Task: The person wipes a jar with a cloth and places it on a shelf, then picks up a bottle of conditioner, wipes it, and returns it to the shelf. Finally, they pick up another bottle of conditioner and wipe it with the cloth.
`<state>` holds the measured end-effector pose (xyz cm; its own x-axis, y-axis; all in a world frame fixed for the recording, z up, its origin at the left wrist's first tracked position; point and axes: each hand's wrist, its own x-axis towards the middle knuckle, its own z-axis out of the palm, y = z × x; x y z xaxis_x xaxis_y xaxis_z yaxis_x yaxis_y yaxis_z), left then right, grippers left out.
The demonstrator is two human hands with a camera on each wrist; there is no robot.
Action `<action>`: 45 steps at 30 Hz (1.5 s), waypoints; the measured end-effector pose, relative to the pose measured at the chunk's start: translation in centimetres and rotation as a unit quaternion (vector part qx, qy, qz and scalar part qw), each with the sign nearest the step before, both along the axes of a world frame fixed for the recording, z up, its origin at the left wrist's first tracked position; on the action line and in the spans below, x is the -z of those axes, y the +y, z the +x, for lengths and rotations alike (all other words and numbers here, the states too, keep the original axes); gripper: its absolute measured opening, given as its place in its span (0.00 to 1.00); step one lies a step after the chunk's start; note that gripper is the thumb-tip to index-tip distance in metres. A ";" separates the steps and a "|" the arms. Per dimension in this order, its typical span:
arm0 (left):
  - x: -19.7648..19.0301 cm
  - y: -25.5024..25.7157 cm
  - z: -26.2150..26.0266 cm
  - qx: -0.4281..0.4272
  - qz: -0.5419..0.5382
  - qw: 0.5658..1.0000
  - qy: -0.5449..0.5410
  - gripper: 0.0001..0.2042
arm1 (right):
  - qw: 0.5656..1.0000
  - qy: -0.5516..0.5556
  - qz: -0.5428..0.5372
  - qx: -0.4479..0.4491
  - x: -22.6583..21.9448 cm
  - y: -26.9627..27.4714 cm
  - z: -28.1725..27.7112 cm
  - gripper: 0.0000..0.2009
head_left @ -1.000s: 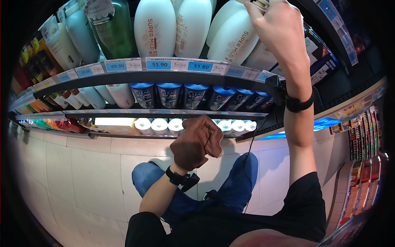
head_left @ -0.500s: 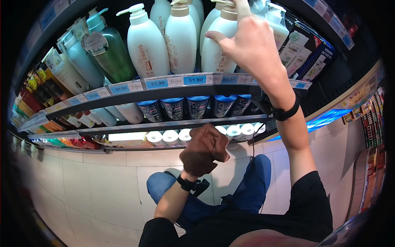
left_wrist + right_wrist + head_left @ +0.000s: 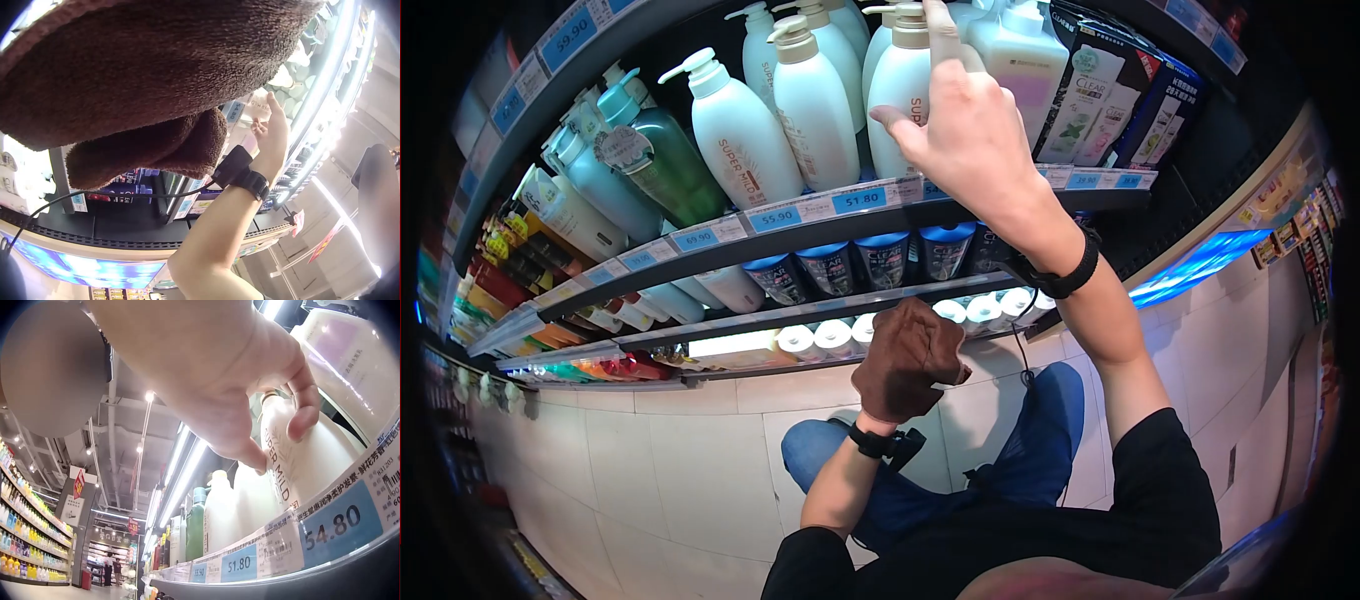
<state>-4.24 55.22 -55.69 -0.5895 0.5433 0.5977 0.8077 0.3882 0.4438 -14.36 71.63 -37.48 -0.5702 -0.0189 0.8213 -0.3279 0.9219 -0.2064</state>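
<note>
My right hand (image 3: 990, 135) is at a white SUPER MILD pump bottle (image 3: 303, 453) that stands upright on the upper shelf. The thumb is spread at the bottle's left side. In the head view the index finger extends up beside its beige pump collar, and in the right wrist view another fingertip lies over the bottle's front. A brown towelling cloth (image 3: 912, 355) is bunched around my left hand, low in front of the shelves; it hides the fingers. More white pump bottles (image 3: 740, 140) stand to the left, and a bottle with a lilac label (image 3: 1020, 75) stands to the right.
Price tags line the shelf edge (image 3: 820, 208). Dark CLEAR bottles (image 3: 880, 262) stand one shelf lower, with white-topped containers (image 3: 835, 338) beneath. CLEAR boxes (image 3: 1090, 95) stand at the upper shelf's right end. A black cable (image 3: 119, 195) runs past the left hand.
The SUPER MILD bottle, earlier tilted under the right hand, now stands upright. The right hand has loosened from its top and spread its fingers. The left hand keeps the brown cloth; the head view has shifted.
</note>
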 end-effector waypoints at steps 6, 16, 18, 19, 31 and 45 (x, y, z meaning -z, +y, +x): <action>0.6 -0.1 -0.2 0.042 0.003 0.998 -0.054 0.15 | 0.999 -0.038 -0.003 0.004 0.0 0.1 -0.1 0.49; 0.9 0.1 0.7 0.033 0.109 0.985 -0.133 0.13 | 0.992 -0.013 0.049 -0.117 -2.2 -2.9 4.0 0.30; 1.3 -0.1 1.1 0.029 0.122 0.983 -0.131 0.13 | 0.989 0.040 0.071 -0.125 -2.5 -3.3 1.8 0.29; 1.5 -0.2 1.2 0.029 0.116 0.984 -0.135 0.13 | 0.965 0.165 0.172 -0.108 -3.0 -3.0 -0.2 0.28; -0.4 -0.7 1.6 0.062 0.244 0.936 -0.245 0.23 | 0.957 0.053 0.284 0.013 -6.2 -6.7 -3.1 0.20; 6.1 -0.8 1.2 -0.086 0.167 0.982 -0.013 0.45 | 0.979 0.160 0.095 -0.086 -3.8 -7.1 -2.8 0.13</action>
<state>-3.06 54.41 -61.77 -0.6724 0.2115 0.7093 0.7301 0.3470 0.5887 -17.18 64.49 -33.67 -0.2588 -0.2620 0.9297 -0.5012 0.8592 0.1026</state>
